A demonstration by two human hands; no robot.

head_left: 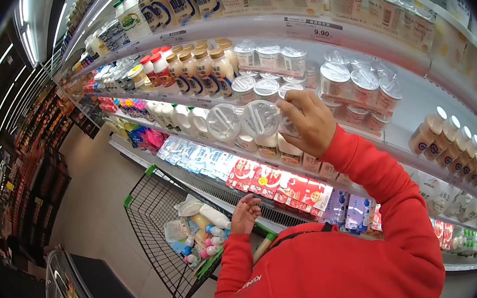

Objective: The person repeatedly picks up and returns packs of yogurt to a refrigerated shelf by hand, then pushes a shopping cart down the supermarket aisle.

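Note:
My right hand [308,120] is raised at the lower dairy shelf, its fingers curled at the edge of a row of yogurt cups with clear lids [261,118]. The fingertips are against the rightmost cup, which is largely hidden behind them. Another clear-lidded cup [223,121] stands at the left of the row. White-lidded cups [266,89] sit just behind. Low in front of my body, my left hand [245,212] hovers beside the shopping cart, fingers loosely curled, with no object visible in it.
The black wire cart [147,215] with green corners holds bottles and bags [213,216]. Red cartons [279,185] line the bottom shelf. Brown-filled bottles [450,140] stand at the right. A dark freezer case [98,277] is at the lower left, beside the aisle floor [90,192].

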